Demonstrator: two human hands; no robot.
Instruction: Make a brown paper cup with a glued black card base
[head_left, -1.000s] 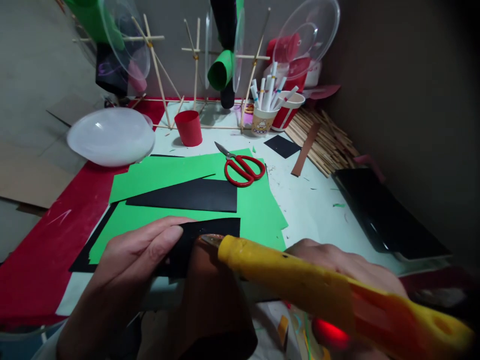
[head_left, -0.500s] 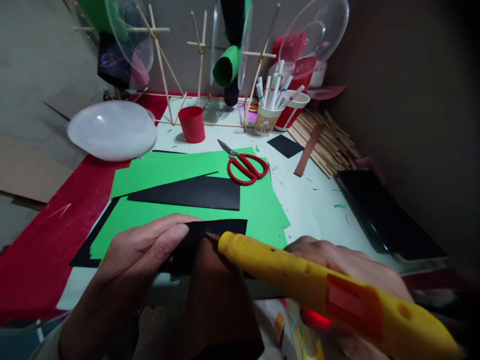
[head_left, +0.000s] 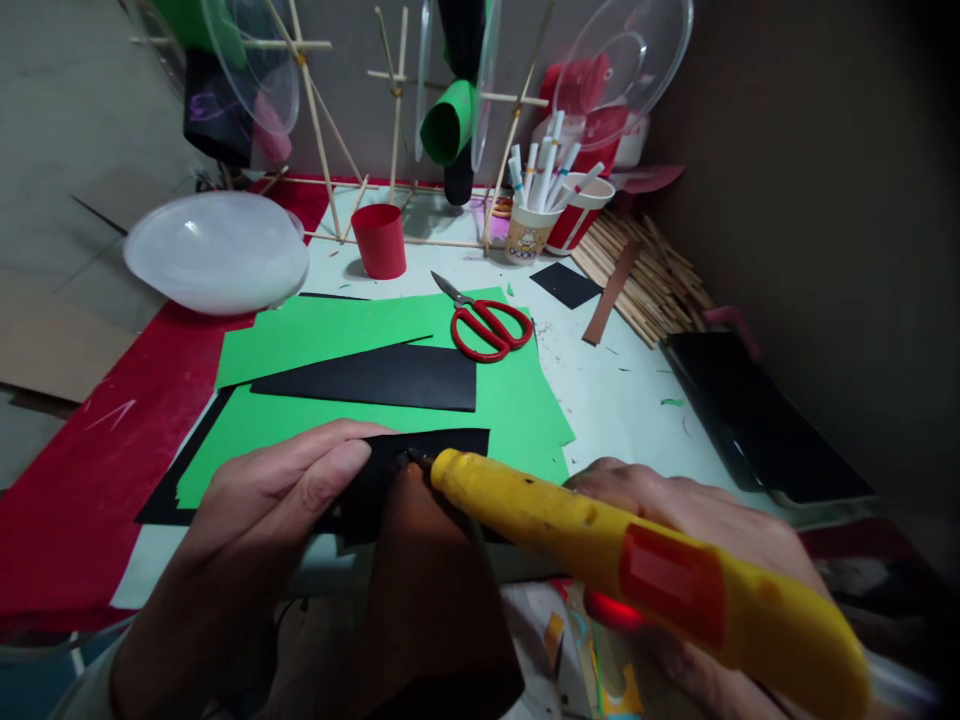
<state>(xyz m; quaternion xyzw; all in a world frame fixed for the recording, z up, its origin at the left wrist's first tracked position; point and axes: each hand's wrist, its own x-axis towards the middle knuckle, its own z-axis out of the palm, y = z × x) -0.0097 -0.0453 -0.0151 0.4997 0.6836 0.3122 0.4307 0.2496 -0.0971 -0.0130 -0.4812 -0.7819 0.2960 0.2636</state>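
Observation:
My left hand [head_left: 274, 500] pinches a black paper piece [head_left: 457, 443] between thumb and fingers, above the table's front edge. A brown paper tube [head_left: 442, 590] stands against the black piece, its lower part in shadow; I cannot tell what supports it below. My right hand [head_left: 690, 530] grips a yellow hot glue gun [head_left: 555, 520] with a red panel and a red glow beneath. The gun's dark nozzle touches or nearly touches the black paper at the tube's upper end. Beyond lie green sheets [head_left: 517, 400], a black paper strip [head_left: 375, 375] and red-handled scissors [head_left: 487, 330].
A red paper cylinder [head_left: 379, 243], a white bowl-like object [head_left: 217, 250] and a cup of white sticks [head_left: 529, 235] stand farther back. Behind them rises a wooden stick frame [head_left: 319, 140]. At right are bundled sticks [head_left: 660, 280] and a black flat device [head_left: 757, 420].
The view has shifted slightly, so everything sits a little higher and further left. Both hands keep their grips, and the nozzle stays at the tube's upper end.

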